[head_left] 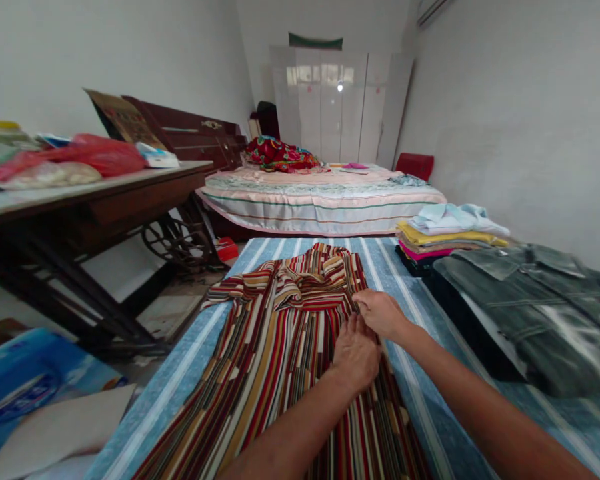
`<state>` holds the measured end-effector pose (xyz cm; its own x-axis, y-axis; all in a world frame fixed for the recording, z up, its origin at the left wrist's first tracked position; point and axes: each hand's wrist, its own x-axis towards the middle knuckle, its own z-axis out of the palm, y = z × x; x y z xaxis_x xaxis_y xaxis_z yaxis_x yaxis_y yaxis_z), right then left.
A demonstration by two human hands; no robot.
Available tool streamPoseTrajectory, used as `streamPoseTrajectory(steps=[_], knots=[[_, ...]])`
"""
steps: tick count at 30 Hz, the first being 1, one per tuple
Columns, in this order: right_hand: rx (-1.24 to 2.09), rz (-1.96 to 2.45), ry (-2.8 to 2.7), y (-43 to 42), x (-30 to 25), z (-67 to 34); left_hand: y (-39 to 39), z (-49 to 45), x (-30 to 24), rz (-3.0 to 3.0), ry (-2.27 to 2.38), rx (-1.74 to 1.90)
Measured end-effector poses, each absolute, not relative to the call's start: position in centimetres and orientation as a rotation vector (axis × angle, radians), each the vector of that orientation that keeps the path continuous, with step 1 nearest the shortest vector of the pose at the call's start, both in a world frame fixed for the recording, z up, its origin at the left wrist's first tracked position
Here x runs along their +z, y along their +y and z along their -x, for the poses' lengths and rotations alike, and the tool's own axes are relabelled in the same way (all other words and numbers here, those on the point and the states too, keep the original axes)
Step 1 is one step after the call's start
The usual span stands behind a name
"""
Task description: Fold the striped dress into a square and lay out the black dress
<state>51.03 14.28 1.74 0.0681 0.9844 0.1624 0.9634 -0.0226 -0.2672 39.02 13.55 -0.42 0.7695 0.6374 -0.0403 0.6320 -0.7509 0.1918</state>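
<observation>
A long striped dress (280,360) in red, brown, cream and black lies spread on a blue striped cloth. Its collar end points away from me, and one sleeve (235,288) sticks out at the left. Some fabric is folded across the upper part. My left hand (356,353) rests flat on the dress near its right edge, fingers stretched forward. Just beyond it, my right hand (380,312) pinches the dress fabric at that edge, thumb and fingers together.
Folded clothes (450,230) are stacked at the right, beside a grey-green denim jacket (535,300). A sewing-machine table (130,193) stands at the left, with a blue package (45,387) below it. Behind is a bed (325,200), and a white wardrobe (330,100) lines the back wall.
</observation>
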Motion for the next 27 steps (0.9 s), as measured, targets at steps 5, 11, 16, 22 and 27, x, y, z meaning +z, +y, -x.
streamPoseTrajectory(steps=[5, 11, 16, 22, 27], knots=[[0.056, 2.003, -2.016, 20.9, 0.4, -50.7, 14.4, -39.4, -2.1, -2.743, 1.012, 0.079], [0.07, 2.006, -2.066, 23.7, -2.4, -52.0, 14.3, -38.8, -3.4, -2.701, 0.992, 0.131], [0.1, 1.944, -2.156, 24.3, -1.5, -52.0, 14.4, -39.0, -3.5, -2.654, 0.998, 0.113], [0.217, 1.749, -2.364, 24.2, -0.3, -50.3, 14.4, -39.1, -3.4, -2.625, 1.042, 0.079], [0.149, 1.809, -2.243, 24.5, -1.5, -49.6, 14.2, -38.9, -2.9, -2.62, 1.078, 0.138]])
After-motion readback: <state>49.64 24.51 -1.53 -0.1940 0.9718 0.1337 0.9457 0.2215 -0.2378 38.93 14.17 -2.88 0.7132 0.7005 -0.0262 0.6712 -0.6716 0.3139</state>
